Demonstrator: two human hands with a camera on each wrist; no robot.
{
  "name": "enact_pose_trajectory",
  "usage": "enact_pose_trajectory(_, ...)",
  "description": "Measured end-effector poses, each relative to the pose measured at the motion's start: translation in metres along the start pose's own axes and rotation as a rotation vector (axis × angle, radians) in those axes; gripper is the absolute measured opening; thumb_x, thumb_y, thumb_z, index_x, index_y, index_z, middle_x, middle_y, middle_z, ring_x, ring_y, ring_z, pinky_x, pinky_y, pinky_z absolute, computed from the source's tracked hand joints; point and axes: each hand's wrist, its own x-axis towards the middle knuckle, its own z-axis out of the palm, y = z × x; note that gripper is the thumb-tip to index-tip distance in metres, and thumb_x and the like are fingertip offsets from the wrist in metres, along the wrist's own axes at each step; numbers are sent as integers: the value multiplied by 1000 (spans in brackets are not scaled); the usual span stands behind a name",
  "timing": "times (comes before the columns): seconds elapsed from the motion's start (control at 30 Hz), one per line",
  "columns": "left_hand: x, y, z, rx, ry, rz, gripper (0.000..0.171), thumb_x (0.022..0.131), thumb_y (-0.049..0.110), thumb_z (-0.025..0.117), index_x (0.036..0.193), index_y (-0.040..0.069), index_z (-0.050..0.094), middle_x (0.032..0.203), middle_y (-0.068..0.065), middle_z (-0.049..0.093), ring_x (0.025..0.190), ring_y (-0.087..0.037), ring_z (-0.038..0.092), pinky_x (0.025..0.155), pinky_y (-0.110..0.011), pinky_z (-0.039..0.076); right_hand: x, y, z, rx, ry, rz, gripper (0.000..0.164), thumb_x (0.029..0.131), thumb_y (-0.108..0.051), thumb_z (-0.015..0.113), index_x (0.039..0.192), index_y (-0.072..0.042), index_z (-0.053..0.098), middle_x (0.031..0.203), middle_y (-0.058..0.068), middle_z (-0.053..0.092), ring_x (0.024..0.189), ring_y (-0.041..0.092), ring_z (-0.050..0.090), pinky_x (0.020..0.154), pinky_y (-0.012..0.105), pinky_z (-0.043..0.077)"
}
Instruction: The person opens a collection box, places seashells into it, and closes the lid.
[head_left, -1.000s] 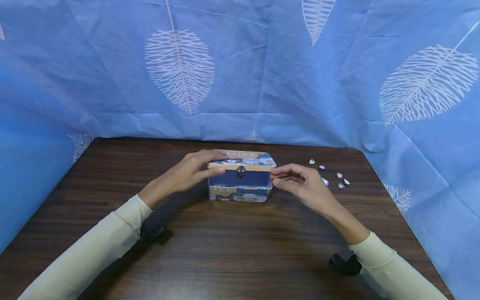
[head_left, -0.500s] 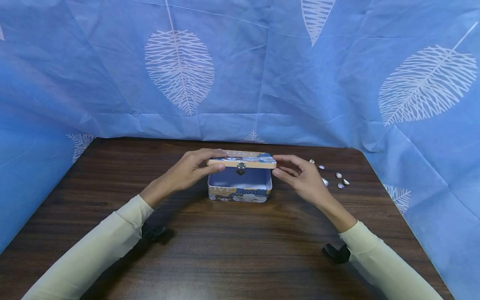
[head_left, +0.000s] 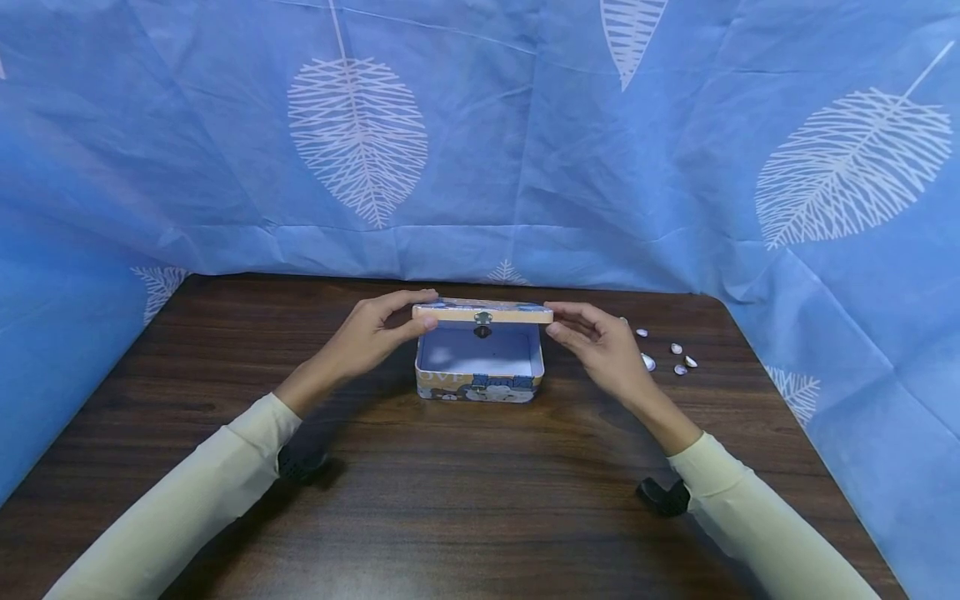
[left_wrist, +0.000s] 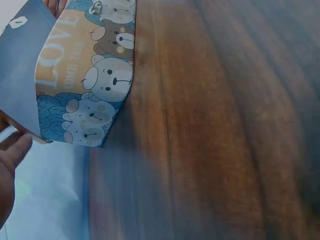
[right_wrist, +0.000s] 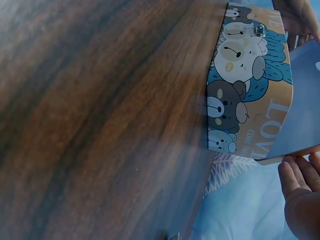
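Box (head_left: 498,389) stands upright midway between left and right edges of table (head_left: 450,492), nearer far edge. Lid (head_left: 517,316) partly raised, latch (head_left: 482,318) at its front. Left hand (head_left: 367,333) pinches lid's left end, thumb in front, fingers above. Right hand (head_left: 603,346): thumb and bent fingers pinch right end. Small shiny pieces (head_left: 648,362) lie toward far right corner. Risks: lid dropping if pinch slips; box tipping if lid pushed back too hard; pieces scattering if right hand swings outward.
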Motion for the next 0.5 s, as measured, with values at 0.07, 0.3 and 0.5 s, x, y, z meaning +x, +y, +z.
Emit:
enact_pose_trajectory(0.07,-1,-1,0,-28,3,-29,53,114,38,71,162,20,63,170,-7,60,151,-33,64,123,-59,55,-1,0,0,-26,15,15,40,111,-17,74,150,-4,71,153,18,72,127,-6,69,110,15,57)
enact_pose_trajectory(0.3,-4,-5,-2,-82,-12,-19,51,119,36,61,168,23,56,175,-4,54,150,-34,64,123,-61,54,0,-1,0,-84,36,31,40,113,-26,73,150,-9,73,150,12,74,134,10,73,116,19,55)
enact_pose_trajectory(0.5,-2,-8,-2,-59,-5,29,50,121,26,55,171,18,51,176,-9,52,156,-36,58,121,-62,53,4,-3,0,-27,44,61,41,115,-26,71,149,-4,70,149,20,72,121,-7,70,106,13,58)
